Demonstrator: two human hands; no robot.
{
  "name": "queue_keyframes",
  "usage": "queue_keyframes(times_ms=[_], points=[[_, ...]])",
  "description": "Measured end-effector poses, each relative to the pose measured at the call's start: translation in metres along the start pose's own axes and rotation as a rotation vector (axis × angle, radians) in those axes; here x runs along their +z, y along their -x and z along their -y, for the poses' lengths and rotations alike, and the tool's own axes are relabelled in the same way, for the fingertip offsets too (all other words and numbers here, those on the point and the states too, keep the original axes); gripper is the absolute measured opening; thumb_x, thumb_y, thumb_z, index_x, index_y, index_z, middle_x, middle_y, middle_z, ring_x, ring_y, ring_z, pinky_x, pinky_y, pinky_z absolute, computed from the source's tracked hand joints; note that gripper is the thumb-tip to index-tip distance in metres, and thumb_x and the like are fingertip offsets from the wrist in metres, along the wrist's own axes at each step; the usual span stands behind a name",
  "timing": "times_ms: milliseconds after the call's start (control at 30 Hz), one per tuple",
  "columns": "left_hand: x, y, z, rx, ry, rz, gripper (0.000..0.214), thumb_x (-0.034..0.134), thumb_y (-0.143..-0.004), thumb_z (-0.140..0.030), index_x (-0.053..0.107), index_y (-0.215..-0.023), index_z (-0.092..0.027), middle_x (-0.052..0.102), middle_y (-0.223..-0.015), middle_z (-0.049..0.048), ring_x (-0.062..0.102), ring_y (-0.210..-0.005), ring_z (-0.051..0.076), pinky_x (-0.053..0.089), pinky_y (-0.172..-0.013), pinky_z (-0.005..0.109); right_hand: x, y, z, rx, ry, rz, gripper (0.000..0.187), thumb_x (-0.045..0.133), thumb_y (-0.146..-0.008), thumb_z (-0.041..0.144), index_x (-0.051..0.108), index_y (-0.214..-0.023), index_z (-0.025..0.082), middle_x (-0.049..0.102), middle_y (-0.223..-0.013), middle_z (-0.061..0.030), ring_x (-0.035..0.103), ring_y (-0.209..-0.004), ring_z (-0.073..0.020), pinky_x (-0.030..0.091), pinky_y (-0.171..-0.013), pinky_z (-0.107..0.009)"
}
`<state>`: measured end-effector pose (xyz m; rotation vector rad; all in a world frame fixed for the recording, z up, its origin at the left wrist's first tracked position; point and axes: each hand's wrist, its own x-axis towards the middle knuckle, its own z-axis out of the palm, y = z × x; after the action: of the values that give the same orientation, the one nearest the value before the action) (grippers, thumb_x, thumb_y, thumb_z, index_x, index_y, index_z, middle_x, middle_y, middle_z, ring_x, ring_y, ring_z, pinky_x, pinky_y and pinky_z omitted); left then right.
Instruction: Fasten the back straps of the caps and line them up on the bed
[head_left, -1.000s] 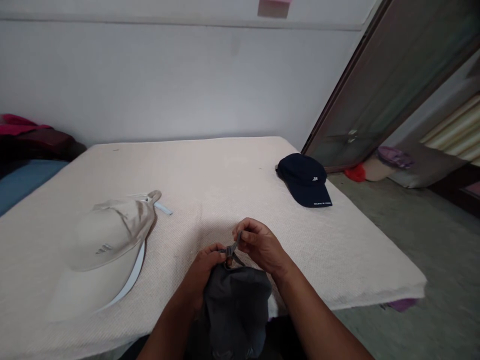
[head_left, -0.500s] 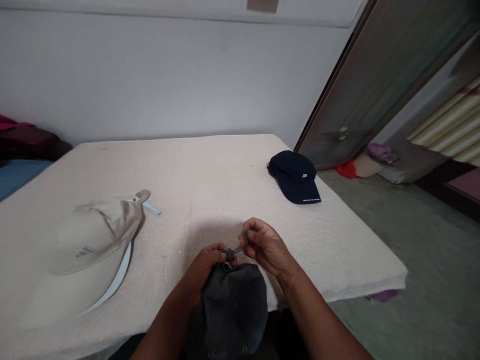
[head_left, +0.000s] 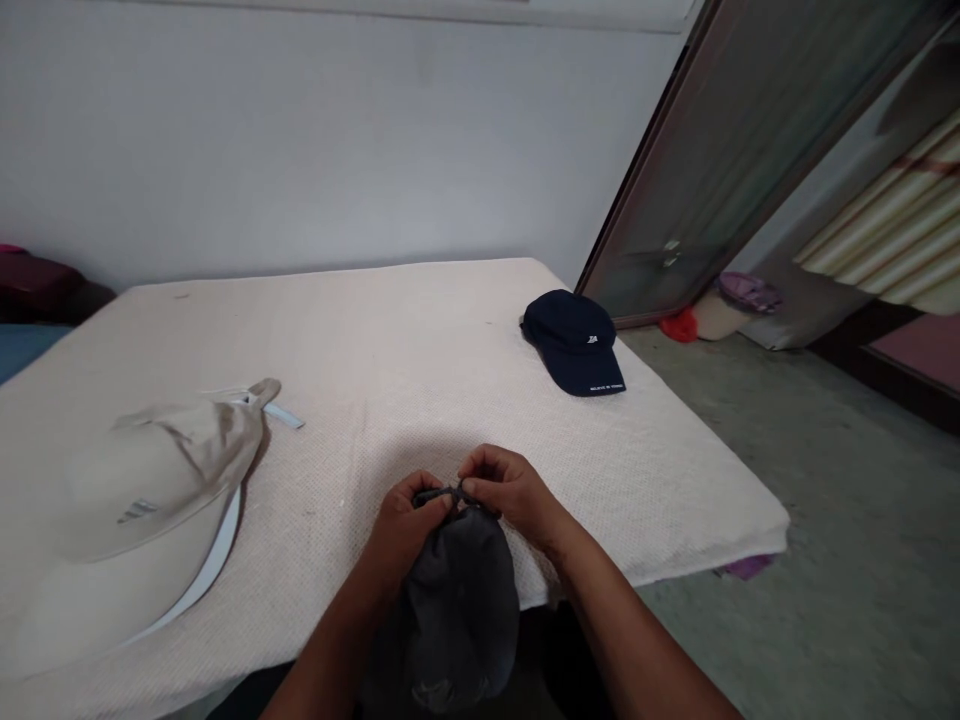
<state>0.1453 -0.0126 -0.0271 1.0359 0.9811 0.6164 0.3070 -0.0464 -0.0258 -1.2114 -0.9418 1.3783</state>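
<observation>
Dark grey cap (head_left: 465,610) held in both hands at the near edge of the cloth-covered worktop (head_left: 375,340); its crown hangs below the fingers, lower part out past the edge. Left hand (head_left: 401,520): grip closed, thumb and fingers pinching the cap's narrow strap (head_left: 431,494). Right hand (head_left: 514,495): grip likewise closed, thumb against fingertips on the strap just beside the left; fine detail of the strap between the fingertips too small to read. Beige cap (head_left: 172,500) lies at left, well apart from the hands, brim toward the near side, underside edge pale blue, a light blue strap end (head_left: 285,415) pointing right from its back. Navy cap (head_left: 570,330) sits near the far right edge, brim toward the near right, small white emblem on the front, white lettering along the brim. Pale wall (head_left: 300,150) behind; dark framed panel (head_left: 690,160) beyond the right corner; striped curtain (head_left: 900,230) farther right, above the grey floor (head_left: 847,500).
</observation>
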Motion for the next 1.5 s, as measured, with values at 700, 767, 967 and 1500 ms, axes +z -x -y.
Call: queue_keyframes(times_ms=[700,767,967,1500], points=[[0.002,0.000,0.004,0.192,-0.318,-0.070,0.012,0.068,-0.069,-0.026,0.060,-0.075,-0.019,0.059,-0.070,0.0005,0.053,-0.068,0.016,0.040,-0.063,0.026,-0.005,0.001,-0.004,-0.077,0.237,0.063,0.007,0.059,-0.070,0.012,0.062,-0.075,0.017,0.057,-0.070,0.0012,0.050,-0.065,-0.0115,0.037,-0.060,-0.024],[0.002,0.000,0.004,0.208,-0.275,-0.062,0.013,0.067,-0.070,-0.024,0.060,-0.080,-0.019,0.062,-0.077,0.0018,0.055,-0.073,0.017,0.041,-0.066,0.026,-0.006,0.000,-0.004,-0.057,0.205,0.074,0.006,0.061,-0.070,0.014,0.063,-0.075,0.017,0.057,-0.069,0.0009,0.050,-0.065,-0.0115,0.036,-0.059,-0.024],[0.002,0.001,0.002,0.178,-0.241,-0.053,0.012,0.068,-0.069,-0.023,0.059,-0.076,-0.019,0.062,-0.073,0.0004,0.055,-0.070,0.016,0.041,-0.065,0.026,-0.007,-0.004,-0.009,-0.018,0.120,0.095,0.006,0.062,-0.070,0.017,0.064,-0.076,0.017,0.056,-0.066,0.0013,0.047,-0.060,-0.0102,0.035,-0.055,-0.023],[-0.005,0.000,0.006,-0.003,-0.092,-0.045,0.022,0.073,-0.064,-0.028,0.058,-0.076,-0.017,0.059,-0.066,-0.0017,0.054,-0.059,0.013,0.040,-0.056,0.024,0.000,-0.007,-0.009,-0.062,0.257,0.060,0.004,0.062,-0.069,0.014,0.065,-0.069,0.017,0.060,-0.065,0.0007,0.051,-0.063,-0.0122,0.039,-0.059,-0.024]])
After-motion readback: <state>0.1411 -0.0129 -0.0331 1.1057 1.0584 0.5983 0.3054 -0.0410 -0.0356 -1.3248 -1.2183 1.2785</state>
